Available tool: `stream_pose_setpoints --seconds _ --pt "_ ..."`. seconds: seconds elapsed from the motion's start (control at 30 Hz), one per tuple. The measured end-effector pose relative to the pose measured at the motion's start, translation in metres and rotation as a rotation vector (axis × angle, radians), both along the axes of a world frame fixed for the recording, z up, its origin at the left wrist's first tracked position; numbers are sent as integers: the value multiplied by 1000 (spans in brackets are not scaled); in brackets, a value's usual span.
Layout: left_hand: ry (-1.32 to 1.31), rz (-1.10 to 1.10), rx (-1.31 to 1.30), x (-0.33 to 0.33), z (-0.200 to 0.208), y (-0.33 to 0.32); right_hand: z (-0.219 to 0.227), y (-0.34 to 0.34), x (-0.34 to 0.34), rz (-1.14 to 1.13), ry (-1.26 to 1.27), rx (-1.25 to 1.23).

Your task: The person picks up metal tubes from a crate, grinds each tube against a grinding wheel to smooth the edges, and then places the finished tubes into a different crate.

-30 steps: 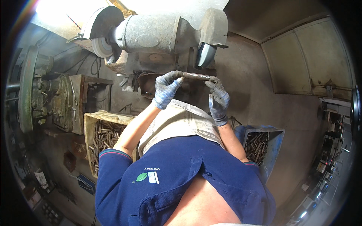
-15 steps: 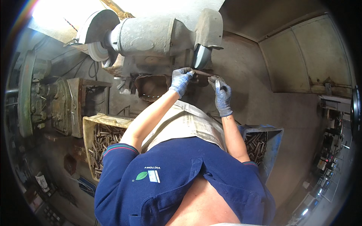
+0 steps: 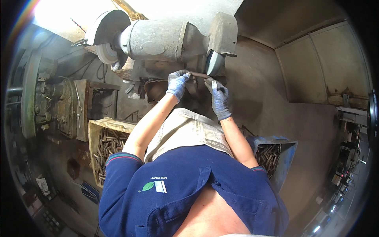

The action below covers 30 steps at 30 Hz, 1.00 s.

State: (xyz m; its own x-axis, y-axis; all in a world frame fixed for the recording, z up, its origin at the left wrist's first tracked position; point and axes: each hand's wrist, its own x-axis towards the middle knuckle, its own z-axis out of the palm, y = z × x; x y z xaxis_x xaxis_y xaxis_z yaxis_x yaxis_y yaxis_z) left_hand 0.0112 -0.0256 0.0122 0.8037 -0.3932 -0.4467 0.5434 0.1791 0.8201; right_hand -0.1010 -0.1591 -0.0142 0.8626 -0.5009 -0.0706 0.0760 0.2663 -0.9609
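Note:
Both my hands wear blue-and-grey work gloves and hold a short brown metal rod (image 3: 199,74) crosswise between them. My left hand (image 3: 178,84) is closed on its left end. The fingers of my right hand (image 3: 219,98) pinch the right end. Just beyond the rod is the lower edge of the right grinding wheel (image 3: 214,63) of a grey bench grinder (image 3: 154,41). The rod's right part lies at the wheel's rim; whether they touch I cannot tell. A metal guard (image 3: 223,33) covers the wheel's upper part.
A second, pale wheel (image 3: 106,53) sits at the grinder's left end. A yellowish crate (image 3: 114,124) of metal rods stands left of me, a blue crate (image 3: 290,152) of similar rods right. A printed pale sheet (image 3: 185,128) covers my lap. Green machinery (image 3: 65,106) stands far left.
Both hands have shifted left with the rod, so its right part now lies at the wheel's rim. The view has tilted slightly, and the grinder sits a little lower in it.

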Motion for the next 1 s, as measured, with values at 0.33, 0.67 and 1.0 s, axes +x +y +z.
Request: stream_pose_setpoints --seconds 0.33,0.67,1.0 --pt "92 -166 -114 -14 32 32 77 12 -48 155 -275 -1019" --pt "-491 -217 29 -28 35 15 51 0 -47 -45 -146 -565" --pt "-319 -177 -55 -33 27 7 52 -9 -42 -103 -182 -938"
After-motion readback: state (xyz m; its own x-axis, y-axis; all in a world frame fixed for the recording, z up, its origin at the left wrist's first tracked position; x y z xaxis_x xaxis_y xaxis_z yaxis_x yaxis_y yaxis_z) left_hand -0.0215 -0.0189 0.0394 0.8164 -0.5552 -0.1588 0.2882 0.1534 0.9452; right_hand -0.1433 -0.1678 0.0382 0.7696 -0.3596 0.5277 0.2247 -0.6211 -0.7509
